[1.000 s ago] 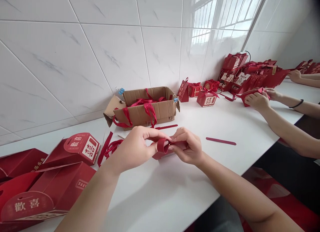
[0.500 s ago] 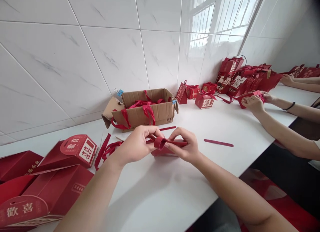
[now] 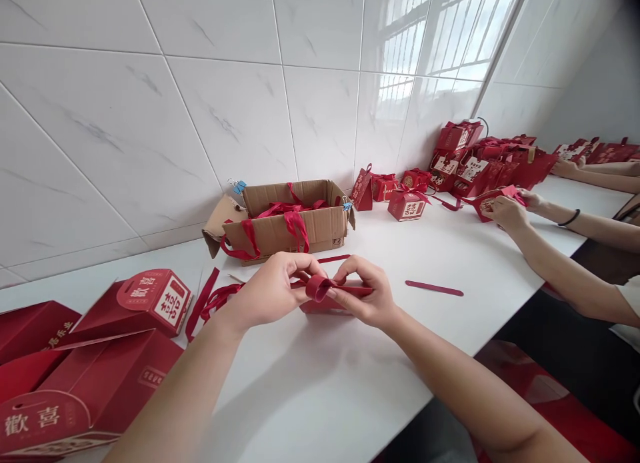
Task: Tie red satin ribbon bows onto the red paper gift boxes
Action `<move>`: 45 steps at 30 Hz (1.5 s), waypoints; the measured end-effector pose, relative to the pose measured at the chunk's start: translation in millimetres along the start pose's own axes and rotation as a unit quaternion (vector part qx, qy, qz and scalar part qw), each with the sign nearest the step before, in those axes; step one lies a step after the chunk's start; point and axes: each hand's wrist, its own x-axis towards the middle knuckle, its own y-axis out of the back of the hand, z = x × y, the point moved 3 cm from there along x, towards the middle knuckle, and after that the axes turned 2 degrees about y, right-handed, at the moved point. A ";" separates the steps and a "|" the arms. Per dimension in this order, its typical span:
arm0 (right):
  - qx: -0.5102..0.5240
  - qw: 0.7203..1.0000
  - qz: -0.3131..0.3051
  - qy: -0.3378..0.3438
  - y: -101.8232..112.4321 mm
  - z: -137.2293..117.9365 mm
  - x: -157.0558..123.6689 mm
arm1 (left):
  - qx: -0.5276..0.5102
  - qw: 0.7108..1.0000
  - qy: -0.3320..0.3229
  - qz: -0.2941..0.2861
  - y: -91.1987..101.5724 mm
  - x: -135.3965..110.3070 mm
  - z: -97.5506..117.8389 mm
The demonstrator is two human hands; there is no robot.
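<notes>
Between my two hands a dark red ribbon (image 3: 317, 289) forms a loop above a small red gift box (image 3: 327, 308), which is mostly hidden beneath the fingers. My left hand (image 3: 280, 286) pinches the ribbon from the left. From the other side, my right hand (image 3: 367, 290) is closed on the ribbon, thumb and forefinger close to the loop. Loose red ribbons (image 3: 217, 302) lie on the white table by my left wrist. A flat red strip (image 3: 434, 288) rests to the right of my right hand.
Behind my hands stands a cardboard box (image 3: 315, 233) with ribbons, clipped at its corners. Large red gift boxes (image 3: 150, 296) crowd the left. Finished-looking bowed boxes (image 3: 407, 204) stand by the wall. A co-worker's hands (image 3: 507, 213) hold a red box at right.
My hands stay in nearly the same place, still pinching the looped ribbon. The whole view has shifted slightly.
</notes>
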 end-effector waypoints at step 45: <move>-0.004 0.996 0.017 -0.093 7.6 13.6 4.9 | 0.033 0.994 -0.069 0.072 -10.5 10.1 -9.2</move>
